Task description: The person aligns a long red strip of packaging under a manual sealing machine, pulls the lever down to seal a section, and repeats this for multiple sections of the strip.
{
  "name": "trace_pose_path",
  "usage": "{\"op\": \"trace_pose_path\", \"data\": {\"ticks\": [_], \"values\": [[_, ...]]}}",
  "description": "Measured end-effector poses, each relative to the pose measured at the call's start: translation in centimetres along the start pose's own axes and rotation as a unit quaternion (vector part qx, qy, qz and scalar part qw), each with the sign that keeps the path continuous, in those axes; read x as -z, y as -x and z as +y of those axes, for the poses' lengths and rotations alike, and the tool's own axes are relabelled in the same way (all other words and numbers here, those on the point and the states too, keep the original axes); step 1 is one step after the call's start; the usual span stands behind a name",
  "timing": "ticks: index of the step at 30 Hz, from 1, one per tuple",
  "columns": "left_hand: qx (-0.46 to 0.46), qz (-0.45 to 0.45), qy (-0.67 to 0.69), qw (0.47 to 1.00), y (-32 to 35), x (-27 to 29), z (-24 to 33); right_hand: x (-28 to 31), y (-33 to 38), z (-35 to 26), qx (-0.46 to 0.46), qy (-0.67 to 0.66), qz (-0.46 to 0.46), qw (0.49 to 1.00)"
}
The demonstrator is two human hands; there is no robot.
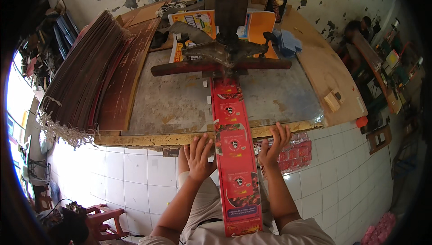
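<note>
Red printed strip (pixel 235 155) is flanked by both hands — left hand (pixel 199 153) and right hand (pixel 272 146), fingers spread wide, nothing gripped — below the press (pixel 225 51).

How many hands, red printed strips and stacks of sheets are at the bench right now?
Hands: 2, left hand and right hand, open beside the strip
Red strip: 1
Stack of sheets: 1
Total: 4

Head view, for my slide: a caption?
Both hands flank a long red printed strip fed under a metal press.
</note>
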State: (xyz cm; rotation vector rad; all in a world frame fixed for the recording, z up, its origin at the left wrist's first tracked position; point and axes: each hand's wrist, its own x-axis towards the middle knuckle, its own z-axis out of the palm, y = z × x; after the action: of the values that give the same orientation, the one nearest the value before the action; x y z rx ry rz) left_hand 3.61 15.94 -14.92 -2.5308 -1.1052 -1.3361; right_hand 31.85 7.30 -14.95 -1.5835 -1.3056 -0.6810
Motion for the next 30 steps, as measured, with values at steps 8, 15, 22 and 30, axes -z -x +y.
{"op": "trace_pose_path", "data": {"ticks": [8, 15, 22, 30], "values": [[0.003, 0.003, 0.008, 1.000, 0.0, 0.1, 0.0, 0.6, 0.0, -0.1, -0.007, 0.007, -0.023, 1.000], [-0.045, -0.022, -0.051, 0.997, 0.2, -0.1, -0.5, 2.1, -0.5, -2.0, -0.061, -0.044, -0.062, 0.995], [-0.022, -0.011, -0.027, 0.999, 0.5, 0.0, -0.4, 7.1, 0.0, -6.8, -0.105, -0.189, -0.174, 0.961], [0.008, 0.008, 0.001, 1.000, -0.4, 0.2, 0.5, 12.2, 1.0, -9.5, -0.391, -0.501, -0.290, 0.715]]}}
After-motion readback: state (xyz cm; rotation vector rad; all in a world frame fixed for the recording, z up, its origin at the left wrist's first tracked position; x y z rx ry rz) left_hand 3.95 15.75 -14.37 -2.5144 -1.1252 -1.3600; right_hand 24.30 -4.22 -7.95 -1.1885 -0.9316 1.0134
